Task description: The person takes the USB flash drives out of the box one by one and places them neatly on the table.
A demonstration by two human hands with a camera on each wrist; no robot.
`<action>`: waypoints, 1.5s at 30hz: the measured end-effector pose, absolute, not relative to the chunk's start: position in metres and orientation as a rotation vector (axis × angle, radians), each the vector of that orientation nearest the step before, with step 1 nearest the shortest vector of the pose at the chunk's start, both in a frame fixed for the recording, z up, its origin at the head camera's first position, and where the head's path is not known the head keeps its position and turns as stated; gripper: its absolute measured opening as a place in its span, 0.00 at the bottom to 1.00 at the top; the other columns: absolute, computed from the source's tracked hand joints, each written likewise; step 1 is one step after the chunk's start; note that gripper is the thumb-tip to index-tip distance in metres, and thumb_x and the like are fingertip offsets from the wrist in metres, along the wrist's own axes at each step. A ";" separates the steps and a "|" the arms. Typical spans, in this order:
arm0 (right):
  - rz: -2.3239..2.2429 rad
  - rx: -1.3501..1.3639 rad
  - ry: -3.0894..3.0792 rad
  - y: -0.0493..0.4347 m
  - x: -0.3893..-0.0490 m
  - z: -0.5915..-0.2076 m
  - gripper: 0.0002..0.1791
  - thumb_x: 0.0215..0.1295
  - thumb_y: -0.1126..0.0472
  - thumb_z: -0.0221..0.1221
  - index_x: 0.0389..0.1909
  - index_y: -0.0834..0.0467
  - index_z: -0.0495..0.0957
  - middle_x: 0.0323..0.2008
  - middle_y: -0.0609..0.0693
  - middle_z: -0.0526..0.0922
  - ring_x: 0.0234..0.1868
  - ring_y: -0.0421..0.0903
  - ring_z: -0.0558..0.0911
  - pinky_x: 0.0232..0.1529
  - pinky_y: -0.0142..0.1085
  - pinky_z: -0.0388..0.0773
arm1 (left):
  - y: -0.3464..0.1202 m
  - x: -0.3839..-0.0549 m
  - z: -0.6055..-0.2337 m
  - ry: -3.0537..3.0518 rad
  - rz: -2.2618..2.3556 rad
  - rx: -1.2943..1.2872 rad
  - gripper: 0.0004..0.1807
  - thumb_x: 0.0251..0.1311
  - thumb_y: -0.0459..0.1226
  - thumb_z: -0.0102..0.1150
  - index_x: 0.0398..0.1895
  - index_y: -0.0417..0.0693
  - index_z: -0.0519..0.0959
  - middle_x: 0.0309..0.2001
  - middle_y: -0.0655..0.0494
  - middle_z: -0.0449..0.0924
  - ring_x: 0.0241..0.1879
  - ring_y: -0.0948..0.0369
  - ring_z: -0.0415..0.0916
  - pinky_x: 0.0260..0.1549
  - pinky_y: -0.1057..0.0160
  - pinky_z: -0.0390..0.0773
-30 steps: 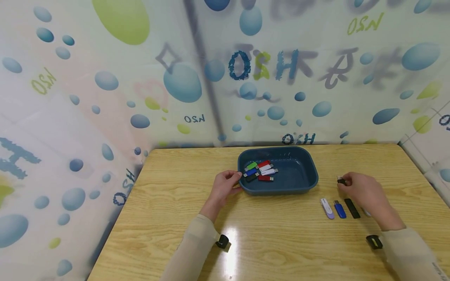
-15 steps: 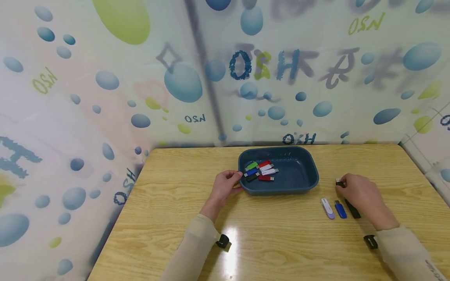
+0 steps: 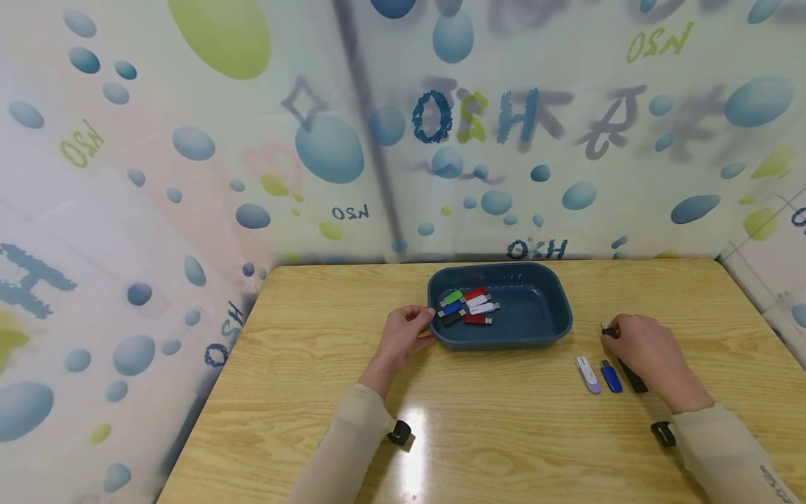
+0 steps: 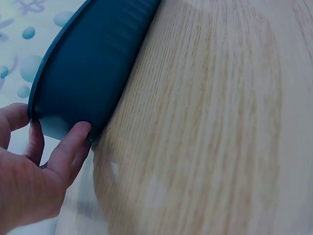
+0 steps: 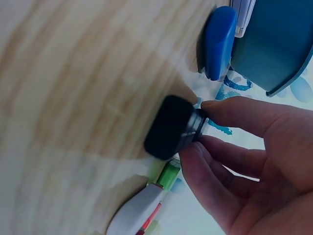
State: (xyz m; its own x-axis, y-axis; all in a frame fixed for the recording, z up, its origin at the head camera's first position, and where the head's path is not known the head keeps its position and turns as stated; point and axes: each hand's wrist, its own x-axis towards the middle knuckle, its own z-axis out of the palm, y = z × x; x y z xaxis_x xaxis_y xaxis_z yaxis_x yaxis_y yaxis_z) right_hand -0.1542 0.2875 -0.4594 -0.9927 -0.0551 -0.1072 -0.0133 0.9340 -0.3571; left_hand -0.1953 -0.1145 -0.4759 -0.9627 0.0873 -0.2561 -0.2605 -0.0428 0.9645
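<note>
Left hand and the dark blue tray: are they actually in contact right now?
Touching. The left wrist view shows it: the left hand has a fingertip laid against the outer wall of the dark blue tray.

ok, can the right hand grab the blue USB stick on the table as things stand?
Probably not straight off: the right hand is pinching a dark USB stick. Otherwise the way looks free: the blue USB stick lies close by, uncovered.

The fingers (image 5: 234,112) of the right hand (image 3: 648,353) seem nudged left, a black stick (image 3: 637,381) now part-covered.
</note>
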 end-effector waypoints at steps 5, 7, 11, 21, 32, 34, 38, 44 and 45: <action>-0.539 -0.079 2.980 0.288 -0.154 -0.460 0.15 0.69 0.64 0.61 0.21 0.58 0.72 0.17 0.48 0.67 0.19 0.46 0.68 0.21 0.36 0.60 | -0.114 -0.196 -0.477 1.990 2.108 -0.181 0.17 0.73 0.39 0.61 0.50 0.31 0.78 0.46 0.47 0.79 0.42 0.59 0.80 0.47 0.51 0.87; -0.536 -0.085 2.984 0.288 -0.153 -0.460 0.16 0.69 0.64 0.61 0.21 0.58 0.71 0.17 0.48 0.66 0.19 0.46 0.68 0.21 0.36 0.60 | -0.114 -0.196 -0.477 1.992 2.107 -0.178 0.17 0.73 0.39 0.61 0.50 0.31 0.78 0.46 0.47 0.79 0.42 0.59 0.80 0.47 0.51 0.87; -0.535 -0.089 2.992 0.288 -0.153 -0.461 0.17 0.69 0.64 0.61 0.20 0.58 0.71 0.17 0.48 0.66 0.19 0.46 0.67 0.21 0.36 0.59 | -0.114 -0.195 -0.477 1.987 2.105 -0.182 0.17 0.73 0.39 0.61 0.51 0.31 0.78 0.46 0.46 0.79 0.42 0.59 0.80 0.48 0.50 0.87; -0.611 -0.091 3.081 0.292 -0.151 -0.455 0.20 0.75 0.60 0.56 0.45 0.78 0.78 0.26 0.61 0.80 0.21 0.48 0.76 0.19 0.40 0.73 | -0.114 -0.195 -0.476 1.972 2.111 -0.184 0.16 0.74 0.39 0.60 0.51 0.31 0.77 0.47 0.46 0.78 0.43 0.59 0.80 0.47 0.51 0.87; -0.725 -0.101 3.273 0.298 -0.151 -0.448 0.21 0.77 0.58 0.53 0.55 0.74 0.77 0.46 0.71 0.81 0.39 0.65 0.82 0.30 0.59 0.80 | -0.115 -0.196 -0.476 1.965 2.108 -0.190 0.16 0.73 0.39 0.60 0.52 0.32 0.77 0.48 0.45 0.78 0.43 0.59 0.80 0.47 0.52 0.87; -0.740 -0.117 3.300 0.296 -0.150 -0.447 0.21 0.78 0.58 0.53 0.56 0.73 0.77 0.49 0.72 0.79 0.43 0.68 0.81 0.35 0.63 0.79 | -0.115 -0.195 -0.476 1.968 2.107 -0.189 0.16 0.74 0.39 0.60 0.52 0.32 0.77 0.48 0.45 0.78 0.43 0.59 0.80 0.47 0.52 0.87; -0.774 -0.147 3.330 0.291 -0.149 -0.445 0.22 0.79 0.56 0.54 0.57 0.72 0.77 0.52 0.73 0.76 0.47 0.70 0.78 0.40 0.66 0.76 | -0.116 -0.195 -0.476 1.974 2.107 -0.179 0.17 0.74 0.39 0.60 0.52 0.31 0.77 0.49 0.44 0.78 0.43 0.58 0.80 0.48 0.51 0.87; -0.836 -0.197 3.345 0.272 -0.152 -0.435 0.21 0.77 0.57 0.57 0.58 0.71 0.77 0.54 0.73 0.76 0.50 0.70 0.77 0.44 0.66 0.76 | -0.115 -0.195 -0.476 1.981 2.103 -0.177 0.18 0.73 0.40 0.61 0.52 0.31 0.77 0.48 0.45 0.78 0.43 0.58 0.80 0.48 0.51 0.87; -0.843 -0.208 3.342 0.267 -0.153 -0.432 0.21 0.77 0.57 0.57 0.58 0.71 0.77 0.54 0.73 0.76 0.51 0.70 0.77 0.44 0.66 0.76 | -0.115 -0.196 -0.476 1.980 2.102 -0.181 0.17 0.73 0.39 0.61 0.52 0.32 0.77 0.48 0.45 0.78 0.43 0.59 0.80 0.48 0.51 0.87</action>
